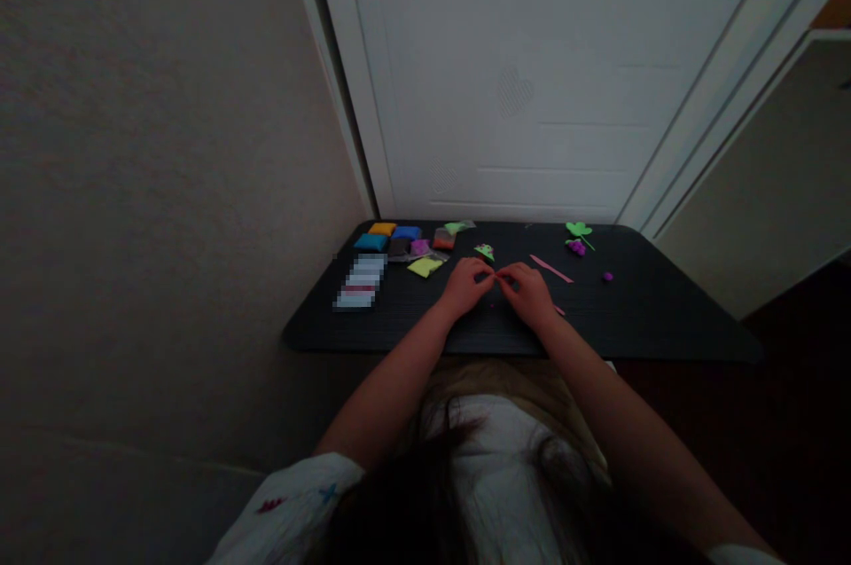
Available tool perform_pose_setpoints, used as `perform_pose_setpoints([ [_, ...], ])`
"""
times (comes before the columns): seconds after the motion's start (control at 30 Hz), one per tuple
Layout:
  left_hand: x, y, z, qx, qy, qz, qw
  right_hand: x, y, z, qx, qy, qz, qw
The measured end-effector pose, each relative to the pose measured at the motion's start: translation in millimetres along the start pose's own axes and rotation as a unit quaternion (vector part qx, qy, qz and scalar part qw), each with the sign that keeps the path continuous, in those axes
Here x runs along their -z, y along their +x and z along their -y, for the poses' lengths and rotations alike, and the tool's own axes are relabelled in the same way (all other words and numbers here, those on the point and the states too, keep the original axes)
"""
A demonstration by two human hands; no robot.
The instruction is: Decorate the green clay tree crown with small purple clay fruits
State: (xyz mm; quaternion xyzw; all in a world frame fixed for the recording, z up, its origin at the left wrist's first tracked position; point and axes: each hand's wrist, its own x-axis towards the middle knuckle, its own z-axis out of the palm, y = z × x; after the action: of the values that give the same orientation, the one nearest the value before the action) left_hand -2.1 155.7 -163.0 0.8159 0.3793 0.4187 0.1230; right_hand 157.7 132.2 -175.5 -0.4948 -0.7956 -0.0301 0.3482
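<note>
My left hand (469,283) and my right hand (525,286) meet over the middle of the dark table (412,330), fingertips touching. Both are closed in a pinch; whatever sits between the fingertips is too small to make out. Just beyond them stands a small green clay piece (485,252) with coloured dots, its lower part reddish. A tiny pink speck (492,306) lies on the table between my wrists. To the right of my right hand is a pink flat modelling tool (551,269). Another pink piece (559,310) shows partly behind my right wrist.
Several clay packets lie at the back left, among them an orange packet (382,229), a blue packet (370,242) and a yellow packet (425,266). A blurred sheet (361,281) is nearby. At right are a green clover shape (578,230), purple clay (575,247) and a purple ball (607,277).
</note>
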Motion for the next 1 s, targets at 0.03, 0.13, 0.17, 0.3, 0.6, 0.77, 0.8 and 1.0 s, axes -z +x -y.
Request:
perform_pose_setpoints([
  [0.03, -0.1, -0.1, -0.1, 0.005, -0.004, -0.001, 1.000, 0.2, 0.0, 0.4, 0.002, 0.000, -0.001, 1.000],
  [0.13, -0.6, -0.5, 0.2, 0.019, -0.013, -0.002, 1.000, 0.4, -0.3, 1.3, 0.007, 0.002, -0.006, 1.000],
  [0.17, -0.7, -0.5, 0.4, 0.023, -0.017, -0.001, 1.000, 0.2, -0.4, 1.5, 0.008, 0.002, -0.007, 1.000],
  [0.3, -1.1, -0.1, 1.6, 0.039, -0.034, 0.002, 0.999, -1.0, -0.7, 1.8, 0.010, 0.001, -0.010, 1.000],
  [0.6, 0.5, 2.1, 3.4, 0.074, -0.116, 0.023, 0.990, 0.7, -1.0, 4.1, 0.010, -0.003, -0.013, 1.000],
  [0.77, 2.0, 1.9, 5.4, 0.091, -0.164, 0.035, 0.982, 1.7, -1.8, 4.9, 0.018, -0.009, -0.011, 1.000],
  [0.8, 2.1, 1.8, 5.9, 0.095, -0.171, 0.037, 0.980, 1.7, -1.9, 4.6, 0.019, -0.011, -0.010, 1.000],
  [1.0, 3.5, 0.8, 7.2, 0.130, -0.201, 0.048, 0.970, 1.8, -1.8, 4.1, 0.018, -0.015, -0.012, 1.000],
])
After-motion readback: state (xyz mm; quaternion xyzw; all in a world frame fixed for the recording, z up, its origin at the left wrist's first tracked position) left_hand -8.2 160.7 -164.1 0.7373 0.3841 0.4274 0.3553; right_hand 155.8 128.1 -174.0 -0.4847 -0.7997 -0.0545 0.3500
